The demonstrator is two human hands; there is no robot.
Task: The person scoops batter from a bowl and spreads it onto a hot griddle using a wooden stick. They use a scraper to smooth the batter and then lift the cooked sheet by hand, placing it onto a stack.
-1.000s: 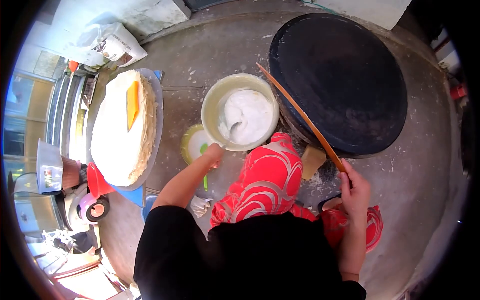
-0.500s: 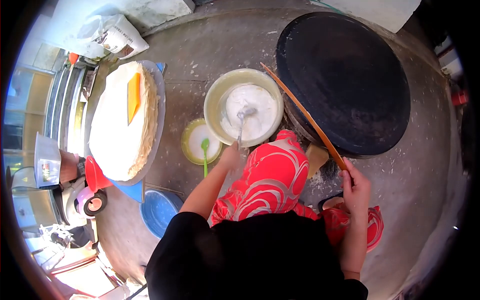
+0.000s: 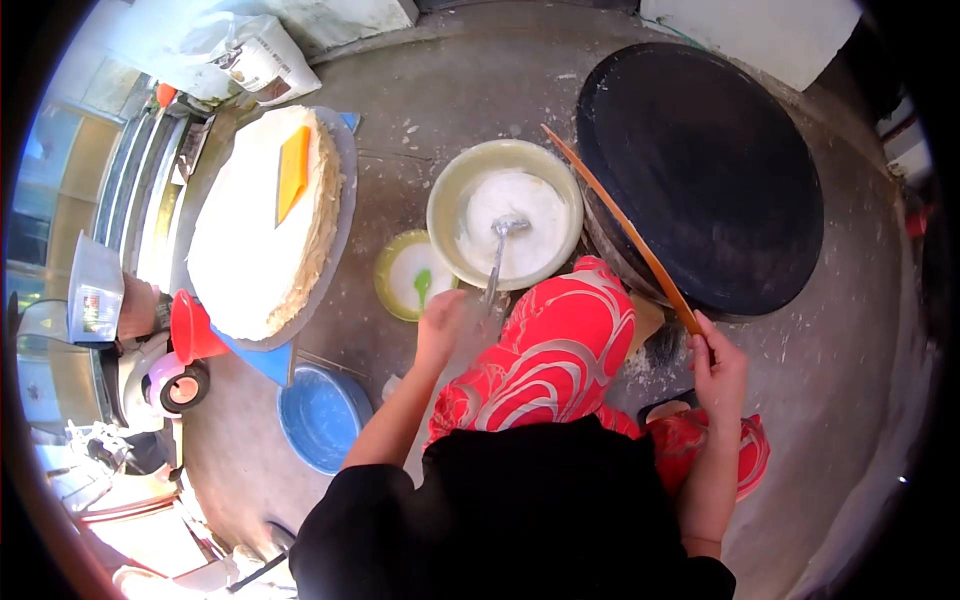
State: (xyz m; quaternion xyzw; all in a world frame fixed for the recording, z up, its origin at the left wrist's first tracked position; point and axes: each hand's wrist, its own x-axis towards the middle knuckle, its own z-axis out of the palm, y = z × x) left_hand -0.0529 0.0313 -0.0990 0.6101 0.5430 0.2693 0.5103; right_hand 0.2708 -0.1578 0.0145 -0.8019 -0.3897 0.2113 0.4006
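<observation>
One hold is clear: the right hand [image 3: 720, 368] clasps the stick [image 3: 640, 242] beside the griddle [image 3: 705, 175]; blur hides whether the left hand [image 3: 441, 326] pinches the ladle [image 3: 508, 225] leaning in the bowl [image 3: 446, 215] farther left. Loose fingers could drop it; swinging the stick left could knock the bowl.

Place: rough domestic cooking area, bare grey floor [image 3: 480, 90]
Cookware: large round black griddle [image 3: 700, 180]
Mixing: cream bowl [image 3: 443, 210], white mixture [image 3: 535, 190]
Food: pale round stack [image 3: 255, 220]
</observation>
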